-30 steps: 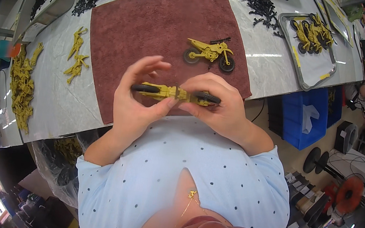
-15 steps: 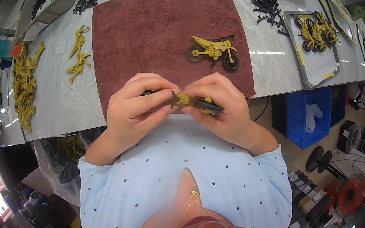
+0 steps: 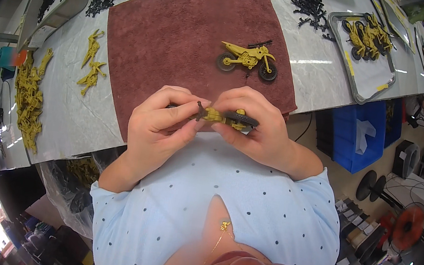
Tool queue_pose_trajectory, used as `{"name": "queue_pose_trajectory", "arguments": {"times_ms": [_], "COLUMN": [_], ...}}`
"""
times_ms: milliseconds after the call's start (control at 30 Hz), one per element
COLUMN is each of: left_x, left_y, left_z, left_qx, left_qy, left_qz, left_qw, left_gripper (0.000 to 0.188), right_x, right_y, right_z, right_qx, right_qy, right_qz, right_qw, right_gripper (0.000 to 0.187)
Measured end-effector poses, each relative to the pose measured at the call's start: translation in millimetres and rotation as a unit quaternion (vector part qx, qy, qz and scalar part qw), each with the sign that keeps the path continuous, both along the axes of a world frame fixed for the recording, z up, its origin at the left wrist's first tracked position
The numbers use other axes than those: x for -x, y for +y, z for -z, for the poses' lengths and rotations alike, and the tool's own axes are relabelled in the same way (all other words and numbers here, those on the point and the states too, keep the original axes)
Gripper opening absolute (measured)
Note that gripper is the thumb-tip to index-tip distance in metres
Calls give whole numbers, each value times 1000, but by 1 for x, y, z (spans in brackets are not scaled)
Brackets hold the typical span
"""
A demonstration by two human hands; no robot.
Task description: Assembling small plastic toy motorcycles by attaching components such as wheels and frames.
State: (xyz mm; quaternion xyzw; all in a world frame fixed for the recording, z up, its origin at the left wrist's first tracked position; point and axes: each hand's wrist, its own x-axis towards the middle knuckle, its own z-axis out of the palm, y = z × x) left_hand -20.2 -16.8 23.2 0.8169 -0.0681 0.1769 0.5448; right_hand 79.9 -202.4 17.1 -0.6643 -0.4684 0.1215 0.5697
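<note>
- Toy motorbike (image 3: 215, 115), yellow body, dark treaded wheel (image 3: 243, 119): held between both hands, above the near edge of a maroon towel (image 3: 169, 46).
- Left hand (image 3: 155, 117): fingertips and thumb pinched close beside the dark handlebar (image 3: 200, 111).
- Right hand (image 3: 260, 128): fingers and thumb closed around the wheel end.
- Handling, as judged: light, stiff plastic, smooth-sided; handlebar thin, likely the weak point. Best hold: mid-body or wheel.
- Second toy motorbike (image 3: 247, 57): on its side upon the towel.
- Metal tray (image 3: 375, 95), right of table (image 3: 64, 118): white liner, several yellow toy motorbikes.
- Grey bin (image 3: 64, 11), upper left: small black parts.
- Blue bin (image 3: 343, 142), below table edge: crumpled white sheet; remaining contents unclear.
</note>
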Motion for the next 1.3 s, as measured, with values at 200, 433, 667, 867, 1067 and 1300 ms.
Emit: {"name": "queue_pose_trajectory", "arguments": {"times_ms": [200, 433, 667, 867, 1067, 1300], "left_x": [7, 10, 9, 3, 0, 0], "left_y": [-4, -9, -6, 0, 2, -3], "left_z": [1, -1, 5, 2, 6, 3], "left_qx": [45, 103, 113, 60, -39, -182], "left_qy": [57, 78, 62, 43, -60, -113], "left_qz": [-1, -4, 19, 44, 42, -11], "left_qw": [997, 992, 992, 996, 997, 977], "left_gripper": [25, 23, 31, 38, 38, 37], "right_x": [8, 15, 16, 14, 8, 9], "right_y": [-1, 3, 3, 3, -1, 3], "right_z": [6, 11, 14, 15, 17, 28], "right_qx": [14, -66, -82, -90, -94, -110], "right_qy": [36, -5, -36, -29, -33, -71], "right_qz": [-2, -3, -2, -6, -32, -32], "right_qw": [999, 998, 996, 996, 995, 991], "right_gripper": [28, 32, 32, 31, 47, 46]}}
